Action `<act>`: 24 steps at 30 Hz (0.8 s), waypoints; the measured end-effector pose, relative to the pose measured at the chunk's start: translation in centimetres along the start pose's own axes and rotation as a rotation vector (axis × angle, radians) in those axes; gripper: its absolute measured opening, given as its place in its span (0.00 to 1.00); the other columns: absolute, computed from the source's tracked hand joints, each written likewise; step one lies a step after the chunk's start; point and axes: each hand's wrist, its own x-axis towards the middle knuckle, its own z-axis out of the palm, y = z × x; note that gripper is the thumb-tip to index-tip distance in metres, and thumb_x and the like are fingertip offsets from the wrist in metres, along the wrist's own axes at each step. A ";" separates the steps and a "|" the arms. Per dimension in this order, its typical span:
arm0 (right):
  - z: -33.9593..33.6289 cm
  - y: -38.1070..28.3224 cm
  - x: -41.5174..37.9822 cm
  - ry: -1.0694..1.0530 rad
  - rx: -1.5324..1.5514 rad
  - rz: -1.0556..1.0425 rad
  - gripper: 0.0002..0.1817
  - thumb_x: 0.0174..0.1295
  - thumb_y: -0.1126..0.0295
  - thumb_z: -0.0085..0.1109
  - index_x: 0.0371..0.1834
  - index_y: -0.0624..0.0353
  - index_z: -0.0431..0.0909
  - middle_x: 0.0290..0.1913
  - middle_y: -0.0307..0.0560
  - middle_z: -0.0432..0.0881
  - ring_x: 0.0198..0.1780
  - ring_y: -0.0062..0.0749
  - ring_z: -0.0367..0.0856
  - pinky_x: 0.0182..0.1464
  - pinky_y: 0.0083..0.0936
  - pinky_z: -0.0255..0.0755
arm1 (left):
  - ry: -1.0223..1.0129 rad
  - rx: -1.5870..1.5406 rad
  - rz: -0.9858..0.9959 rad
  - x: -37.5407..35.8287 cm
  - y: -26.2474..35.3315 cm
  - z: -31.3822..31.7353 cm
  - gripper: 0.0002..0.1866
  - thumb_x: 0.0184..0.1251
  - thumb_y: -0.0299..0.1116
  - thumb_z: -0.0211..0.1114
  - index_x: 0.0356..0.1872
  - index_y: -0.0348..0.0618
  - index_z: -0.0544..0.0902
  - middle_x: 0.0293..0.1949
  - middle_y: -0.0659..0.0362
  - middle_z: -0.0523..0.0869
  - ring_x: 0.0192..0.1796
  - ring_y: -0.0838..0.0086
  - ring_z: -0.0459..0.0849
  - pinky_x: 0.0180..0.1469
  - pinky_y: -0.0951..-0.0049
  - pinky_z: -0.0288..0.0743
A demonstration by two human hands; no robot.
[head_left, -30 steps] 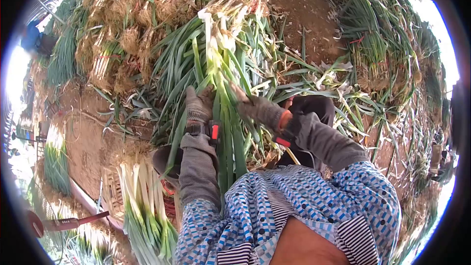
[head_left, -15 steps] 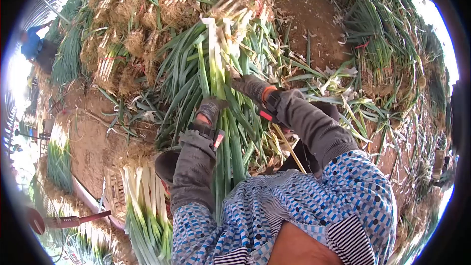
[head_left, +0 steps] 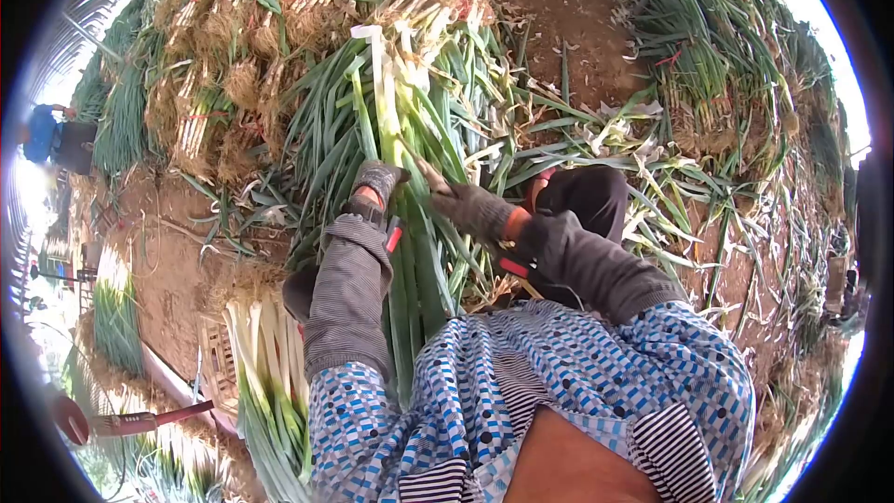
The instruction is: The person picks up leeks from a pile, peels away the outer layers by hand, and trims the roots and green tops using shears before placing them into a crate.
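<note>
A leek (head_left: 385, 98) with a pale white stem and long green leaves lies lengthwise in front of me, its leaves running down to my shirt. My gloved left hand (head_left: 377, 183) is wrapped round it where the stem turns green. On its right side, my gloved right hand (head_left: 466, 209) has its fingers closed against the leaves by the stem; what they pinch is hidden. Under and beyond the held leek rests a heap of leeks (head_left: 321, 126) with loose green leaves. A bundle with hairy roots and a red tie (head_left: 438, 2) lies at its far end.
Tied leek bundles (head_left: 233, 47) are stacked at the far left, with more bundles (head_left: 708, 65) at the right. Stripped leaves (head_left: 643, 144) litter the soil. Pale-stemmed leeks (head_left: 270, 354) stand near a crate (head_left: 216, 354) at lower left. Another person (head_left: 56, 135) is at the far left.
My right hand has moved down and slightly left along the leek. My left hand has shifted slightly up and left, still around it. The view has shifted a little.
</note>
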 end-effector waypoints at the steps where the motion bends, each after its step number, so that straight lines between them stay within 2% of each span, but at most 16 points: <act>1: 0.0 -0.6 1.2 0.060 0.062 -0.017 0.26 0.60 0.49 0.55 0.49 0.63 0.74 0.31 0.45 0.79 0.34 0.27 0.75 0.38 0.27 0.71 | -0.013 -0.034 -0.022 -0.5 0.4 -0.4 0.24 0.45 0.40 0.73 0.45 0.39 0.81 0.41 0.50 0.84 0.41 0.65 0.83 0.44 0.67 0.75; 2: 0.1 -0.8 1.7 0.117 0.127 -0.035 0.25 0.60 0.50 0.55 0.47 0.62 0.75 0.29 0.42 0.78 0.31 0.25 0.74 0.35 0.26 0.71 | 0.024 -0.237 -0.009 -1.9 0.2 -0.4 0.24 0.45 0.41 0.72 0.44 0.38 0.82 0.39 0.50 0.84 0.39 0.64 0.83 0.43 0.66 0.76; 5: 0.3 -0.4 2.4 0.076 0.027 0.013 0.24 0.60 0.51 0.55 0.46 0.61 0.76 0.29 0.41 0.78 0.31 0.22 0.73 0.34 0.25 0.70 | 0.114 -0.076 -0.120 -0.6 0.7 0.1 0.24 0.44 0.38 0.73 0.42 0.35 0.81 0.35 0.49 0.85 0.35 0.65 0.83 0.40 0.67 0.76; 6: 0.3 0.8 3.7 0.013 -0.078 -0.067 0.25 0.59 0.51 0.55 0.49 0.61 0.75 0.34 0.46 0.80 0.35 0.25 0.74 0.40 0.25 0.71 | 0.058 0.220 0.122 0.6 0.5 -0.2 0.24 0.44 0.39 0.73 0.41 0.33 0.81 0.33 0.50 0.85 0.34 0.65 0.83 0.39 0.67 0.76; 9: -0.6 0.3 6.8 0.074 -0.028 -0.033 0.27 0.59 0.49 0.55 0.52 0.61 0.74 0.39 0.50 0.80 0.40 0.31 0.76 0.46 0.27 0.71 | 0.042 -0.196 0.067 -1.1 -0.2 -0.6 0.25 0.43 0.40 0.74 0.40 0.33 0.81 0.35 0.50 0.85 0.35 0.64 0.83 0.40 0.66 0.76; 10: -2.0 -3.3 4.9 0.146 -0.030 -0.033 0.29 0.58 0.48 0.55 0.54 0.60 0.74 0.42 0.51 0.81 0.44 0.36 0.78 0.49 0.29 0.70 | -0.014 -0.312 0.076 -1.1 -0.5 -0.8 0.25 0.42 0.41 0.74 0.39 0.33 0.82 0.36 0.50 0.85 0.37 0.64 0.82 0.42 0.66 0.75; 11: -3.0 -5.8 4.4 0.122 0.073 -0.090 0.32 0.58 0.47 0.55 0.57 0.60 0.71 0.47 0.53 0.80 0.49 0.39 0.78 0.51 0.31 0.69 | -0.007 -0.245 0.078 -1.0 -0.6 -1.1 0.24 0.42 0.40 0.74 0.39 0.33 0.82 0.36 0.50 0.85 0.37 0.64 0.82 0.42 0.67 0.75; 13: -2.2 0.6 14.4 0.198 0.011 -0.214 0.32 0.58 0.47 0.54 0.58 0.60 0.70 0.48 0.55 0.79 0.50 0.39 0.78 0.53 0.31 0.68 | 0.008 -0.105 0.086 -1.5 -0.1 -1.9 0.24 0.42 0.40 0.75 0.39 0.33 0.82 0.34 0.50 0.84 0.36 0.64 0.82 0.42 0.67 0.75; 14: -3.0 0.5 15.3 0.212 -0.022 -0.222 0.32 0.58 0.47 0.54 0.57 0.60 0.71 0.48 0.55 0.80 0.49 0.39 0.78 0.53 0.32 0.68 | -0.030 -0.316 0.141 -3.3 -0.5 -2.3 0.19 0.46 0.42 0.70 0.36 0.39 0.84 0.31 0.51 0.84 0.35 0.62 0.81 0.43 0.66 0.74; 16: -3.9 -0.4 12.6 0.215 -0.093 -0.214 0.32 0.57 0.45 0.54 0.56 0.60 0.72 0.46 0.55 0.80 0.48 0.40 0.78 0.51 0.32 0.69 | 0.140 -0.014 0.972 -3.1 -3.8 -2.2 0.17 0.50 0.41 0.67 0.37 0.41 0.83 0.34 0.51 0.83 0.39 0.60 0.81 0.46 0.65 0.73; 18: -5.0 0.6 10.1 0.245 -0.193 -0.229 0.32 0.56 0.44 0.54 0.54 0.60 0.74 0.45 0.54 0.80 0.46 0.40 0.79 0.50 0.33 0.69 | 0.036 0.050 0.516 -7.6 -1.1 -5.3 0.16 0.60 0.40 0.60 0.44 0.42 0.81 0.44 0.48 0.81 0.49 0.60 0.78 0.54 0.65 0.69; 19: -5.6 1.3 8.7 0.258 -0.242 -0.205 0.32 0.55 0.44 0.54 0.53 0.60 0.74 0.45 0.54 0.81 0.46 0.40 0.79 0.49 0.34 0.69 | 0.267 0.277 0.529 -1.6 -5.0 -4.1 0.17 0.60 0.42 0.60 0.45 0.42 0.81 0.42 0.48 0.81 0.51 0.62 0.77 0.57 0.66 0.67; 20: -6.3 1.9 7.2 0.262 -0.295 -0.149 0.32 0.55 0.43 0.54 0.52 0.60 0.75 0.44 0.53 0.81 0.45 0.40 0.79 0.48 0.34 0.70 | 0.210 0.081 0.719 -8.2 -2.7 -7.0 0.18 0.61 0.43 0.61 0.44 0.40 0.81 0.41 0.51 0.83 0.52 0.65 0.77 0.57 0.68 0.67; 22: -7.7 3.3 4.1 0.256 -0.450 0.044 0.32 0.54 0.42 0.54 0.50 0.60 0.77 0.43 0.53 0.81 0.44 0.40 0.80 0.47 0.35 0.70 | -0.098 -0.735 0.463 -8.5 -1.3 -8.1 0.18 0.56 0.39 0.65 0.43 0.38 0.81 0.38 0.60 0.82 0.46 0.72 0.77 0.52 0.70 0.67; 23: -8.2 3.9 2.5 0.248 -0.551 0.162 0.32 0.54 0.42 0.54 0.49 0.60 0.77 0.42 0.52 0.81 0.43 0.40 0.80 0.46 0.35 0.70 | -0.085 -0.632 0.449 -6.6 -1.3 -8.9 0.18 0.53 0.38 0.67 0.42 0.36 0.80 0.36 0.60 0.82 0.39 0.72 0.78 0.45 0.70 0.70; 24: -8.4 4.4 1.1 0.245 -0.658 0.285 0.32 0.53 0.41 0.54 0.48 0.59 0.78 0.41 0.52 0.82 0.42 0.41 0.80 0.45 0.36 0.71 | -0.087 -0.671 0.491 -9.6 0.7 -10.0 0.19 0.54 0.38 0.67 0.43 0.36 0.80 0.34 0.60 0.82 0.36 0.72 0.79 0.42 0.70 0.71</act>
